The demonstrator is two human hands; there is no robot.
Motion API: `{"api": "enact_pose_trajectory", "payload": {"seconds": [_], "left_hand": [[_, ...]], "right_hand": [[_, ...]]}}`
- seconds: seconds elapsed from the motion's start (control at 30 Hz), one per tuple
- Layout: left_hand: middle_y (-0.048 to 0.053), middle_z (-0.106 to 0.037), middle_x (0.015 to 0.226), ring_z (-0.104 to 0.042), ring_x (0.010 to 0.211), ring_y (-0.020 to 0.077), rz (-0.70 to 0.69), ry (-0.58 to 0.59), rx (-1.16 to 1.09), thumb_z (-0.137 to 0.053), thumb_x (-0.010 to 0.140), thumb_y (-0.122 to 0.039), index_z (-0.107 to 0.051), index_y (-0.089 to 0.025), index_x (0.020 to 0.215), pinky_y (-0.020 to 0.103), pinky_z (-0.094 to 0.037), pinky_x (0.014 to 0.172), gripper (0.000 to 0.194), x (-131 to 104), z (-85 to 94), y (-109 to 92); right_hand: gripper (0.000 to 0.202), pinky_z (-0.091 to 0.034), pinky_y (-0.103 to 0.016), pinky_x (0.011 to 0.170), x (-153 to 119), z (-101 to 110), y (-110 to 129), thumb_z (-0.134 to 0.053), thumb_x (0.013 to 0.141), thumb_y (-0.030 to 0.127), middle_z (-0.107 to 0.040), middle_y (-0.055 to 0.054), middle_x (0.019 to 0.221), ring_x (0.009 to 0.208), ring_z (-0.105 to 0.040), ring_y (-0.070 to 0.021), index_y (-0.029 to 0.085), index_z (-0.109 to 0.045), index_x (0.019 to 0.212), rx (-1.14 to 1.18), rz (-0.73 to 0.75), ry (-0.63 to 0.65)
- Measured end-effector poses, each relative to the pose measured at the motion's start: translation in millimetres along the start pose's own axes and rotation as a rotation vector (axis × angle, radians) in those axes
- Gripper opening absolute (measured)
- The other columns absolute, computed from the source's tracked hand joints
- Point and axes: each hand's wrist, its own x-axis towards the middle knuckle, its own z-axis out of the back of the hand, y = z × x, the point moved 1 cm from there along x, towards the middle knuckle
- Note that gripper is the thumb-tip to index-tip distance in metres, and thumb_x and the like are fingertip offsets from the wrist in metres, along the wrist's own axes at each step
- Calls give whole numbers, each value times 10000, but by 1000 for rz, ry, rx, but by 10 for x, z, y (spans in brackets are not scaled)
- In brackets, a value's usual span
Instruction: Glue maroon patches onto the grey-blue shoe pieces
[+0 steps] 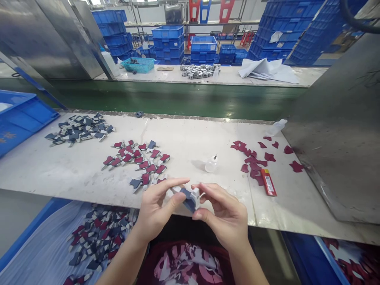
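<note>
Over the front edge of the table, my left hand (162, 206) and my right hand (224, 211) hold one small dark-blue and white plastic part (189, 198) between them. My left thumb and fingers pinch its left end, and my right thumb and fingers grip its white right end. Just beyond my hands stands a small clear bottle with a thin dark tip (211, 164). To the left lies a loose group of similar parts with maroon faces (144, 164). On the right are scattered flat maroon pieces (252, 160) beside a red and yellow box (268, 183).
A pile of blue and white parts (80, 128) lies at the left, near a blue crate (25, 118). Below the edge, a lined bin (44, 237) holds many parts. A metal housing (341, 158) bounds the right side. Behind runs a green conveyor belt (178, 97).
</note>
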Motion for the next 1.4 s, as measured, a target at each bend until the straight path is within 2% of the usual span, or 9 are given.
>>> {"api": "enact_pose_trajectory", "payload": {"seconds": [0.1, 0.4, 0.6, 0.7, 0.83, 1.07, 1.27, 1.33, 1.4], "left_hand": [[62, -777, 943, -725, 845, 213, 202, -39, -231, -620, 922, -345, -766, -228, 1005, 285, -568, 745, 205, -56, -91, 43], [43, -752, 829, -667, 778, 178, 375, -25, -450, -665, 883, -411, -768, -228, 916, 268, -510, 729, 213, -44, -180, 39], [20, -592, 694, -551, 680, 128, 430, -1, -578, -580, 939, -416, -688, -171, 813, 240, -446, 658, 296, -93, -335, -7], [-22, -488, 612, -442, 548, 85, 478, 43, -751, -550, 956, -414, -666, -191, 859, 211, -394, 558, 270, -180, -447, -18], [-37, -414, 645, -309, 508, 57, 597, 41, -915, -626, 905, -419, -664, -207, 915, 183, -303, 479, 216, -251, -532, -52], [-25, -393, 675, -260, 536, 62, 689, 40, -900, -759, 768, -465, -626, -181, 782, 192, -277, 478, 314, -224, -492, -63], [-31, -395, 656, -272, 517, 63, 716, 38, -834, -716, 795, -507, -634, -183, 818, 197, -281, 463, 335, -218, -511, -57], [-33, -407, 645, -288, 506, 68, 690, 2, -738, -669, 830, -527, -635, -180, 846, 207, -288, 458, 349, -206, -445, 11], [-43, -401, 602, -317, 492, 79, 609, -91, -560, -611, 870, -546, -620, -173, 831, 222, -304, 460, 375, -153, -250, 133]], "right_hand": [[568, -585, -317, 823, 0, -3, 24, -784, 792, 150, -690, -43, 1112, 940, -647, -180, 340, -613, 1298, -84, 39, 15], [584, -584, -332, 773, -26, -17, 60, -801, 776, 179, -673, -39, 1036, 880, -637, -186, 352, -609, 1300, -149, 14, -39], [502, -584, -319, 724, -13, -25, 85, -736, 845, 259, -669, -58, 1036, 804, -629, -171, 310, -593, 1323, -308, 96, -38], [370, -581, -316, 711, -8, -19, 92, -640, 919, 225, -681, -72, 1058, 834, -647, -179, 305, -617, 1279, -371, 150, -21], [291, -575, -302, 687, 7, -8, 125, -633, 921, 252, -668, -83, 1040, 800, -650, -173, 274, -647, 1211, -411, 149, 34], [309, -560, -294, 702, 0, -26, 162, -684, 877, 241, -590, -58, 1022, 821, -624, -166, 288, -634, 1178, -390, 88, 49], [253, -559, -289, 686, 47, -20, 183, -617, 924, 263, -581, -62, 1036, 794, -625, -158, 284, -630, 1176, -459, 38, 86], [273, -556, -290, 674, 124, -1, 321, -596, 937, 265, -615, -70, 1024, 787, -633, -169, 274, -626, 1208, -556, 12, 147], [297, -549, -304, 680, 157, 36, 510, -677, 881, 245, -661, -60, 974, 808, -645, -204, 296, -662, 1173, -629, 27, 175]]}}
